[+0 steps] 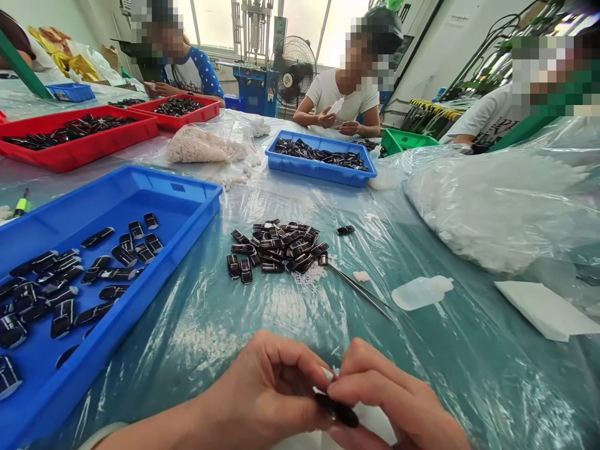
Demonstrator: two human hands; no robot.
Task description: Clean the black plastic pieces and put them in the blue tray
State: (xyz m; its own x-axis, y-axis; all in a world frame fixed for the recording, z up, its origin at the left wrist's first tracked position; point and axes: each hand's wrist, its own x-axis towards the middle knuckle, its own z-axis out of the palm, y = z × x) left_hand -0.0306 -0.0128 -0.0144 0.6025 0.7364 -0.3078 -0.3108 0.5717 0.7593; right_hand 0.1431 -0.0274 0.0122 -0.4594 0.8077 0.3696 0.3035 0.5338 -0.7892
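My left hand (269, 390) and my right hand (389, 400) meet at the bottom of the view, fingers curled together. Both pinch a small glossy black part (338, 411) between them, above a white sheet partly hidden under the hands. A loose pile of the same black parts (276, 250) lies on the plastic-covered table ahead. Metal tweezers (363, 290) and a small clear squeeze bottle (420, 292) lie just right of the pile.
A blue tray (187, 206) with several black parts sits at my left. Further off stand another blue tray (321, 170), red trays (79, 156), a green tray (403, 140) and bags of white pieces (497, 206). Three people sit across the table.
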